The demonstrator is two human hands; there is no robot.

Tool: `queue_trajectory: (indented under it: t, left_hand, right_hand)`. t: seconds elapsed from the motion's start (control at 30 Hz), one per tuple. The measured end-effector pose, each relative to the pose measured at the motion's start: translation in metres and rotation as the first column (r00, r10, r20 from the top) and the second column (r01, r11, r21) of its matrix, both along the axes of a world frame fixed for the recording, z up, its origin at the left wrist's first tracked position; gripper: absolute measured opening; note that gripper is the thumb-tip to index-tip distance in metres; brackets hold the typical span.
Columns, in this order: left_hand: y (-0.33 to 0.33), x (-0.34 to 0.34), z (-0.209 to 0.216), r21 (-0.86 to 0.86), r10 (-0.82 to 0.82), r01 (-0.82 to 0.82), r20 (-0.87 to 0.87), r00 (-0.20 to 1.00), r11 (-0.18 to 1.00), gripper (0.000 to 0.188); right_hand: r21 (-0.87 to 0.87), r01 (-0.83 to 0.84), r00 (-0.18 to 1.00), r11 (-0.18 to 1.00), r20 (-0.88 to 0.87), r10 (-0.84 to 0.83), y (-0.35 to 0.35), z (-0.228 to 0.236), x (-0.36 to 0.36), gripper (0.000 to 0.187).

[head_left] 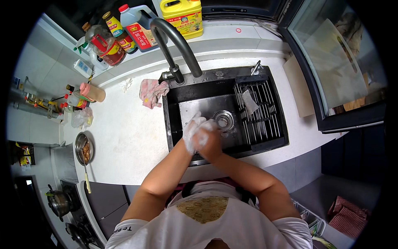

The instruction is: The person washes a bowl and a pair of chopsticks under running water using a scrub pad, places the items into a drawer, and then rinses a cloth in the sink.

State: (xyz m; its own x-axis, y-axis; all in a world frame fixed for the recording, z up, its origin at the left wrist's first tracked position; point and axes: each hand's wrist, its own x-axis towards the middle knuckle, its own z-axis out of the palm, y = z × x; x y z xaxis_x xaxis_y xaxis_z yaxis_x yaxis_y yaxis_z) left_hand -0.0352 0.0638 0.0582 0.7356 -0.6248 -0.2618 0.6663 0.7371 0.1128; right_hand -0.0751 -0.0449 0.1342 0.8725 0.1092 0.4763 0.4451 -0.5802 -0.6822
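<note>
White lather covers much of my two hands, which press together over the near left part of the black sink point(215, 74). My left hand point(193, 129) is coated in foam up to the wrist, and its fingers look stretched out. Closed against it from the right is my right hand point(211, 144), slightly blurred, with foam on its finger side. Where the hands meet, some fingers are hidden. Just beyond them lies the round drain point(224, 120). The dark gooseneck faucet point(182, 39) arches in from behind the sink.
A black drying rack point(265, 112) holding a pale packet point(249, 102) spans the sink's right side. A pink-white cloth point(152, 93) lies at its left rim. A strainer-like pan with food point(85, 149) sits far left. Bottles and a yellow jug point(182, 18) line the ledge; an open window point(327, 62) juts in.
</note>
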Motion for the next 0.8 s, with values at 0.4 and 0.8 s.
queue_trajectory:
  t: [0.4,0.8]
  left_hand:
    - [-0.012,0.005,0.043,-0.289,-0.191,0.248,0.209,0.959,0.925,0.056]
    - [-0.013,-0.008,0.07,0.537,0.049,-0.003,-0.072,0.996,0.844,0.033]
  right_hand:
    - [-0.079,-0.177,0.98,0.981,-0.11,0.168,-0.008,-0.064,0.025,0.041]
    - [0.1,0.252,0.91,0.963,-0.363,-0.2,-0.02,-0.054,0.052,0.027]
